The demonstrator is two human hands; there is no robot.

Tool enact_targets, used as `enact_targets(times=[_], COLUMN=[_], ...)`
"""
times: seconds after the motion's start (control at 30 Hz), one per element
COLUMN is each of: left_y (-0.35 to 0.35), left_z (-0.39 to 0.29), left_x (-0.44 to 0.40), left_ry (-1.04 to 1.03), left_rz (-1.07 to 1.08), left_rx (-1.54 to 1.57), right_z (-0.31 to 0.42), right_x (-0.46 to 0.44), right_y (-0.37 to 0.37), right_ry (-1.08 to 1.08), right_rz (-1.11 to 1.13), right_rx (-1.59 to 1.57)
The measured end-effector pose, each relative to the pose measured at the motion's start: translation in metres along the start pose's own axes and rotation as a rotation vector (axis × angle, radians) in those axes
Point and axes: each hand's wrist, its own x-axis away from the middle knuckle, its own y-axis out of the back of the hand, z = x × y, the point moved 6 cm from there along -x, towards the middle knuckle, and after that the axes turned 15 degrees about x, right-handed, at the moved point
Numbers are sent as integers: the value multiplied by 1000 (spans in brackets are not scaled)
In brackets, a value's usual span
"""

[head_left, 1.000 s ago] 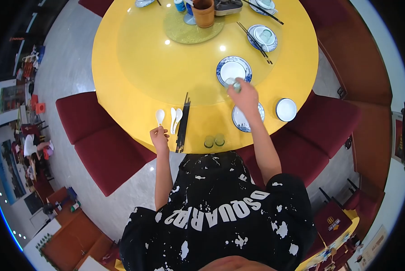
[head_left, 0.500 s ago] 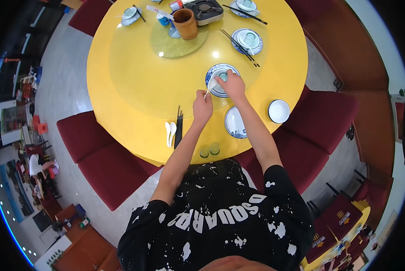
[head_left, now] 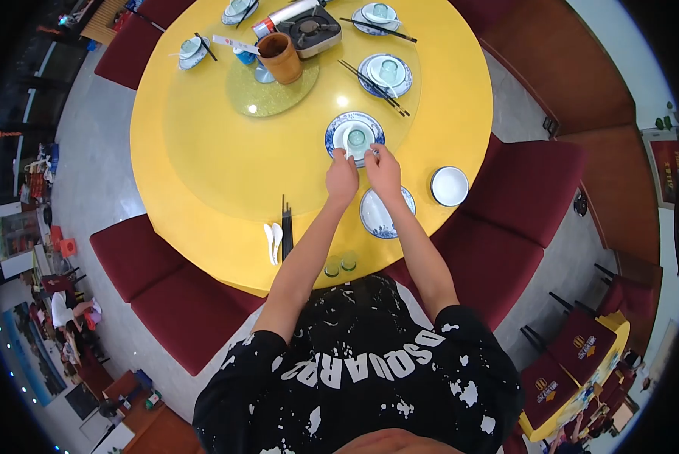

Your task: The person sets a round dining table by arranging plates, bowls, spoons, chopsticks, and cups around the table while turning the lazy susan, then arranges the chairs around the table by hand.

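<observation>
A white bowl [head_left: 360,158] sits on a blue-and-white plate [head_left: 354,117], with a pale green glass [head_left: 357,138] inside it. My left hand [head_left: 342,181] is closed at the near left side of the bowl, its fingertips on a white spoon [head_left: 346,139] that leans in the bowl beside the glass. At the bowl's right edge is my right hand [head_left: 384,172], thumb and fingers pinched on the rim. Just below it lies a second blue-and-white plate [head_left: 385,216]. Farther right stands a separate stack of white bowls [head_left: 450,186].
Two white spoons [head_left: 273,242], black chopsticks [head_left: 287,234] and two green glasses [head_left: 341,265] lie near the front edge of the yellow table [head_left: 203,234]. A wooden cup [head_left: 280,59] and a portable stove [head_left: 314,32] stand toward the back. Maroon chairs [head_left: 498,261] flank me.
The spoon, held tilted between both hands before, now rests in the bowl left of the glass. My right hand moved off the glass to the bowl's right edge. The view shifted slightly.
</observation>
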Motion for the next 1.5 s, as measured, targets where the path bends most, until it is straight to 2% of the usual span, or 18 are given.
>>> enact_targets(times=[0.07,0.17,0.27,0.33,0.4,0.47,0.5,0.53,0.6,0.67,0.8,0.9,1.0,1.1,1.23,1.33,1.5], left_y=[4,38,89,130,170,203,213,215,213,202,200,198,201,181,169,160,154], left_z=[-6,-4,23,42,84,150,170,198,201,214,225,226,194,178,180,171,180], left_x=[2,23,57,84,114,151,171,190,217,234,234,224,227,238,235,224,202], left_ry=[41,1,194,251,262,130,189,272,410,382,467,534,386,382,311,417,441], left_rz=[75,-13,-13,-122,-287,-409,-396,-372,-272,-250,-409,-315,-470,-152,-118,-11,76], left_rx=[12,-30,224,284,201,-102,-214,-266,-262,-192,-57,-18,-116,-301,-337,-462,-533], right_z=[-7,-23,-47,-52,-39,-40,-39,-38,-35,-24,6,25,44,44,18,-3,-12], right_x=[36,101,154,187,207,214,213,212,204,197,186,180,182,179,178,178,186], right_y=[6,1,-22,-32,-42,-52,-54,-56,-57,-61,-77,-88,-93,-95,-93,-93,-103], right_ry=[14,-31,-4,100,287,305,319,332,365,395,408,381,355,311,204,136,122], right_rz=[26,177,295,314,288,374,375,375,344,338,386,463,532,559,533,536,575], right_rx=[-15,3,68,134,199,176,181,187,227,232,162,118,125,94,66,88,9])
